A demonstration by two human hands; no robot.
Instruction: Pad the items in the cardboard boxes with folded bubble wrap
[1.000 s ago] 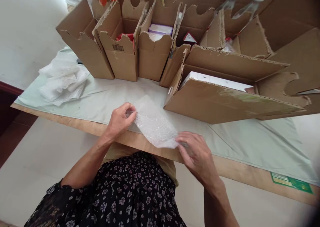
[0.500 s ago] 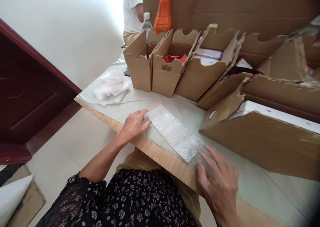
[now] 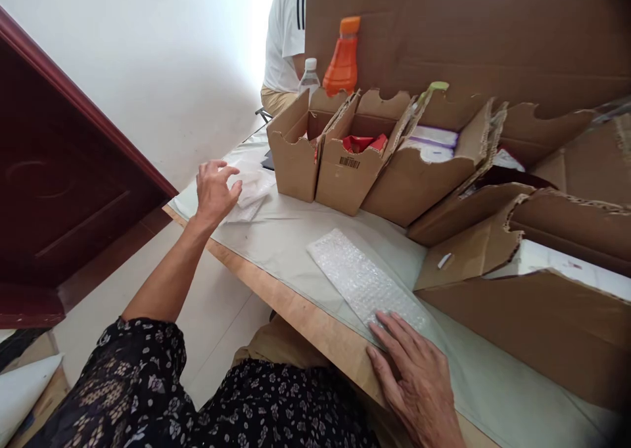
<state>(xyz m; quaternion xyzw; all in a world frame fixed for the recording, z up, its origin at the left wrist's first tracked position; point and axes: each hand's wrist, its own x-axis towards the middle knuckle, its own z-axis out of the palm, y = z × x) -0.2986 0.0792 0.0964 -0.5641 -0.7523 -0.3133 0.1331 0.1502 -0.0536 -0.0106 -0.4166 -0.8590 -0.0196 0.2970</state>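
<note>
A clear bubble wrap bag (image 3: 362, 274) lies flat and slantwise on the cloth-covered table (image 3: 280, 238). The fingertips of my right hand (image 3: 414, 376) rest on its near end, fingers stretched out and slightly apart. Farther left, my left hand (image 3: 215, 188) is raised at a heap of clear plastic bags (image 3: 256, 182). Its thumb and fingers are apart and curved, with nothing seen between them. Part of the heap is hidden behind this hand.
Cut-open cardboard boxes (image 3: 345, 179) stand in a row along the back, holding red packets and white-and-purple boxes. A larger carton (image 3: 517, 330) is at the right. Behind are an orange bottle (image 3: 342, 60), a clear bottle (image 3: 309, 79) and a seated person in a white shirt (image 3: 286, 41).
My left hand has left the far end of the bubble wrap bag and moved left to the heap of bags. My right hand now lies flatter on the bag's near end. The view has shifted.
</note>
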